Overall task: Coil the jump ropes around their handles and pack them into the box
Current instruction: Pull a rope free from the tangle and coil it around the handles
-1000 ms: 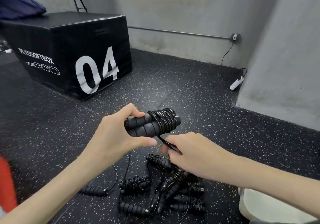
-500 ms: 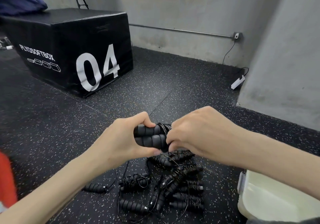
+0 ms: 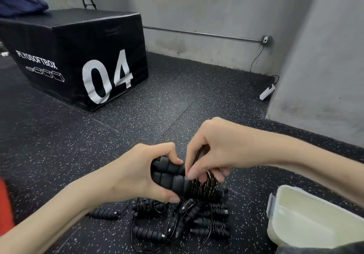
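My left hand (image 3: 136, 173) grips a pair of black foam jump rope handles (image 3: 169, 177), held side by side above the floor. Thin black cord (image 3: 204, 186) is coiled around their right end. My right hand (image 3: 214, 151) sits over that coil, its fingertips pinching the cord against the handles. Below my hands, a pile of other black jump ropes (image 3: 183, 222) lies on the floor, some coiled, some with loose cord. A pale plastic box (image 3: 295, 210) stands open at the lower right.
A black plyo box marked 04 (image 3: 78, 57) stands at the back left, with a blue bag (image 3: 19, 3) on it. Grey walls close the back and right. A white power strip (image 3: 266, 92) lies by the wall. Something red (image 3: 6, 204) shows at the left edge.
My right hand rose from under the handles to the coiled end and now pinches the cord there. The handles sank lower and nearer to me.
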